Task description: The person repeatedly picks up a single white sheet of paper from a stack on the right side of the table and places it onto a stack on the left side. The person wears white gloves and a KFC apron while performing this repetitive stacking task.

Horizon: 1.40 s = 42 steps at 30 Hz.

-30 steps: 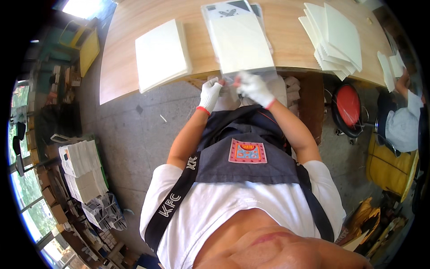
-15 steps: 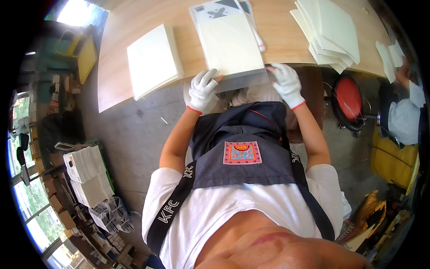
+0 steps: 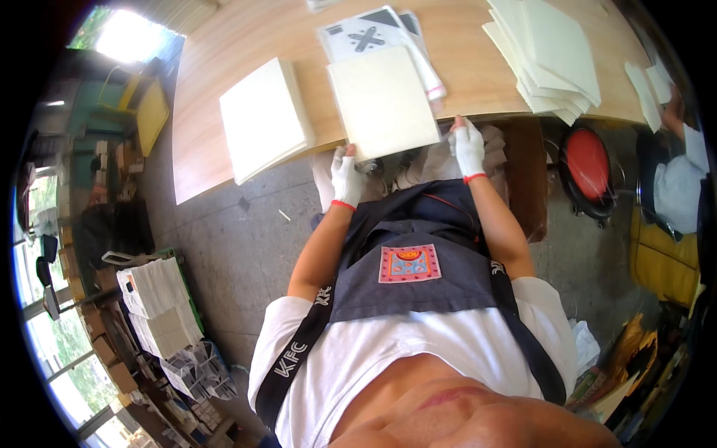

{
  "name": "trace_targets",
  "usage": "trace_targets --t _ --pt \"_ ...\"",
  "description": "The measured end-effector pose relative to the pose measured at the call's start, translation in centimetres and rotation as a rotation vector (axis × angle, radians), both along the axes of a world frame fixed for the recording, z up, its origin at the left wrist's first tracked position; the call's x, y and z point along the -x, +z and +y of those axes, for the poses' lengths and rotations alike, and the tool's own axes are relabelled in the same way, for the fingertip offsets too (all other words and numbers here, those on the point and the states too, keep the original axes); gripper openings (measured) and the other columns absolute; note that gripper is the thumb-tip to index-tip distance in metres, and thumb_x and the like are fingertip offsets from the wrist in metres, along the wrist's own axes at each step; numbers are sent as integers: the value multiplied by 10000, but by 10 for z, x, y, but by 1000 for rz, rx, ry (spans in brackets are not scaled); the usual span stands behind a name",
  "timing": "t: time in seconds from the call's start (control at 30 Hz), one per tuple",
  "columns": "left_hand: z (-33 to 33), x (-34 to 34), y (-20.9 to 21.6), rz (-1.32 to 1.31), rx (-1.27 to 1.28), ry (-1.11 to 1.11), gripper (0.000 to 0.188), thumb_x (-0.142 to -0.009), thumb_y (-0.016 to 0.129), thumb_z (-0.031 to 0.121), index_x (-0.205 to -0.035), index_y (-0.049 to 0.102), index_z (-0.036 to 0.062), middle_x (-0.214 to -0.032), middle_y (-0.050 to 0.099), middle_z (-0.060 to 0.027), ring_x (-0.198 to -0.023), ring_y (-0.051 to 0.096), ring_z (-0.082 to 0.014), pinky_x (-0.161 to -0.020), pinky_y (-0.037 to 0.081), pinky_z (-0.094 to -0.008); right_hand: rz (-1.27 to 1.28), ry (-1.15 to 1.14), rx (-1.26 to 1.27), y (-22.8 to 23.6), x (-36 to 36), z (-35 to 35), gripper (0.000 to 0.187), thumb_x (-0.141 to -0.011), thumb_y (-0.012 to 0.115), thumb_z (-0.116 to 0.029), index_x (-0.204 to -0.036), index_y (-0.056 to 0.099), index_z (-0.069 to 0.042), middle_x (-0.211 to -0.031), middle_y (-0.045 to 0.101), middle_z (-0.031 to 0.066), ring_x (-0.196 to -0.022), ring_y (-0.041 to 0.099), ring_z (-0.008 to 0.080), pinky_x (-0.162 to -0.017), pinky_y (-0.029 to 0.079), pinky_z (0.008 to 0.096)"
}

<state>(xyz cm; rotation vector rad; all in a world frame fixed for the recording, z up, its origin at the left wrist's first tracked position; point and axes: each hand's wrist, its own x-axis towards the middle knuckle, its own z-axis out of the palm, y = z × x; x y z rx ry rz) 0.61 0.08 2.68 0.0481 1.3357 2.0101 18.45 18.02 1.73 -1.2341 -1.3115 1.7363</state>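
A cream stack of paper in a clear plastic sleeve (image 3: 385, 104) lies before me, its near end sticking out over the table edge. My left hand (image 3: 346, 179), in a white knitted glove with bare fingertips showing, is closed at the near left corner of that sleeve. By the near right corner, my right hand (image 3: 468, 149), gloved the same way, has its fingers pressed together; what they hold, if anything, I cannot make out. Beyond the sleeve lie printed packs with a crossed pencil-and-ruler picture (image 3: 366, 39), partly covered by it.
A thick cream paper stack (image 3: 265, 119) sits left on the wooden table (image 3: 198, 142). Fanned cream stacks (image 3: 549, 60) lie right. A red-seated stool (image 3: 585, 168) stands beneath the right edge. Another person's arm (image 3: 676, 119) shows at far right, beside pale sheets.
The sleeve with the paper has come toward me, uncovering more of the printed pack. Its clear near flap no longer shows flat. Both hands have gone from spread fingers to closed.
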Motion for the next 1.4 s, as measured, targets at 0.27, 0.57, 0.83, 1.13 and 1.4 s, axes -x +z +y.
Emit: trace_targets --t 0.27,0.57,0.83,1.13,1.4 --pt "-56 48 79 828 280 27 140 -896 554 120 -968 589 4 -764 549 -6 -665 484 -71 -576 418 -207 157 463 88 -5 56 -29 279 -894 560 -241 -1093 581 -47 -730 585 -10 -534 511 59 -456 417 204" --pt "-149 189 54 1480 1156 171 335 -899 460 183 -1158 562 -3 -948 632 -130 -885 577 -192 -798 434 -296 -262 839 -451 70 216 -94 300 -856 557 -325 -902 629 -37 -730 653 78 -623 610 150 -582 462 326" --pt "-158 189 30 1221 842 502 412 -837 571 71 -1235 494 -2 -1265 490 -198 -1157 472 -308 -885 448 -373 228 364 -266 105 91 -11 169 -914 501 -217 -914 578 -66 -704 585 40 -545 540 71 -475 448 207" --pt "-50 101 86 1666 365 251 300 -760 559 -133 -1049 541 -56 -1240 496 -178 -1070 568 -282 -879 486 -322 -1313 25 -1414 160 -81 156 271 -807 527 -272 -1055 559 -169 -1061 599 26 -1027 532 219 -854 409 370" --pt "60 55 78 1726 442 -349 263 -747 634 108 -1010 619 122 -1153 584 -73 -1119 502 -273 -939 400 -397 -1270 94 -1586 148 -99 183 217 -796 535 -221 -993 579 -142 -1001 600 31 -941 557 227 -783 433 366"
